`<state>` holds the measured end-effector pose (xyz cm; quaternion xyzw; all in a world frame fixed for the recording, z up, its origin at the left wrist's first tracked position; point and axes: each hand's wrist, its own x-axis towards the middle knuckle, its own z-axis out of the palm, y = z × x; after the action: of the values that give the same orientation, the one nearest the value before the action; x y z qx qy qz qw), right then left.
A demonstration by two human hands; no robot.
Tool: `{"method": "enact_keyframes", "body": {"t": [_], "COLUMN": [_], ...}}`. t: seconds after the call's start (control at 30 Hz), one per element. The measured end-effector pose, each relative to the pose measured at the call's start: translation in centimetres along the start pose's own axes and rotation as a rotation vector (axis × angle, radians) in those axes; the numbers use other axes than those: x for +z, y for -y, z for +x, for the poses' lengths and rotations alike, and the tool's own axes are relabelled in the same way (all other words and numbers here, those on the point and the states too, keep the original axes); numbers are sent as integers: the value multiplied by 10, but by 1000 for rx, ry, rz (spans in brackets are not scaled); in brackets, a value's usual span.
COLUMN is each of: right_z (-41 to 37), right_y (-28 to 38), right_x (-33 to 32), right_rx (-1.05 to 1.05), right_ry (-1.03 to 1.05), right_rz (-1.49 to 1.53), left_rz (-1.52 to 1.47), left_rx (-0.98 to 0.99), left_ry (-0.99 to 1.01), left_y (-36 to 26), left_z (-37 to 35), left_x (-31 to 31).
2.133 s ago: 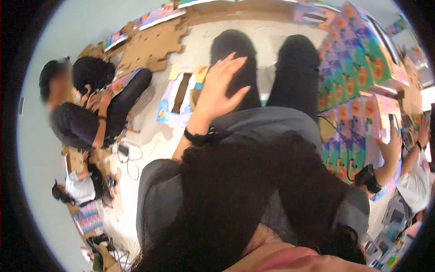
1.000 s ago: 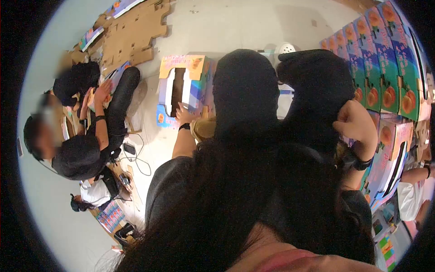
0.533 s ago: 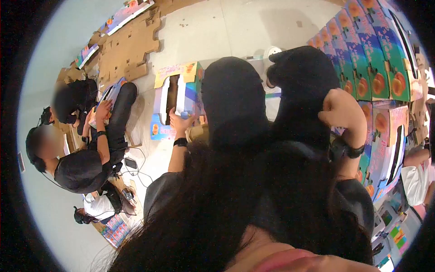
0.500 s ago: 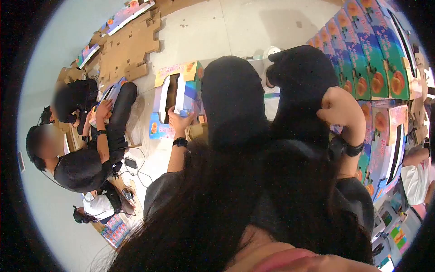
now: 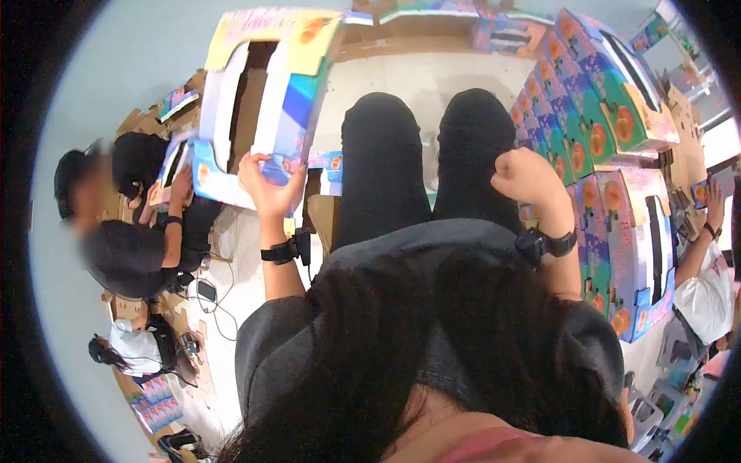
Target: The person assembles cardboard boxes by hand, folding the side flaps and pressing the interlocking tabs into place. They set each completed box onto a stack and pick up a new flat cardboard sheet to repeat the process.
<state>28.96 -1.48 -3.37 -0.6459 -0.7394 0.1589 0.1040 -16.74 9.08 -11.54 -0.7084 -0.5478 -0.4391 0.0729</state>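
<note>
At the upper left, my left hand (image 5: pixel 270 185) grips the lower edge of a printed cardboard box (image 5: pixel 297 116), yellow, blue and lilac with peach pictures. The box is raised and tilted, with a long dark opening between white flaps. My right hand (image 5: pixel 532 182) is curled into a fist beside my right knee. Its palm side is hidden, so what it holds, if anything, does not show. Right of it stand stacked peach-print boxes (image 5: pixel 602 139), apart from the hand.
Co-workers sit at the left, one in a dark shirt (image 5: pixel 127 258) handling a box. Another person in a white shirt (image 5: pixel 706 297) is at the right edge. Flat cardboard and cables (image 5: pixel 224 305) lie on the floor. More boxes (image 5: pixel 505 35) stand at the far wall.
My left hand has lifted the box from the floor, up and forward. My right hand has moved slightly left, and the camera view has shifted, with both knees now side by side.
</note>
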Motion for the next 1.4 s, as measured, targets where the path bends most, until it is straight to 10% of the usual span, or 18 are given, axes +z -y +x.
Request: {"method": "enact_keyframes", "body": {"t": [0.1, 0.47, 0.7, 1.03, 1.17, 1.4], "right_z": [-25, -89, -13, 4, -4, -35], "right_y": [20, 85, 57, 47, 44, 50], "right_x": [-13, -65, -10, 18, 24, 34], "right_rx": [-128, -676, -511, -419, -407, -433], "right_ry": [-17, -1222, -1023, -1019, -1051, -1061], "right_rz": [120, -136, -289, -220, -254, -221], "left_rz": [-1, -324, -182, -326, -523, -293], "left_rx": [212, 549, 685, 532, 775, 490], "left_ry": [-75, 231, 346, 6, 20, -42], "left_y": [-48, -136, -166, -213, -212, -216], "left_z": [16, 33, 27, -1, 4, -8], "left_x": [-41, -57, -42, -64, -47, 5]}}
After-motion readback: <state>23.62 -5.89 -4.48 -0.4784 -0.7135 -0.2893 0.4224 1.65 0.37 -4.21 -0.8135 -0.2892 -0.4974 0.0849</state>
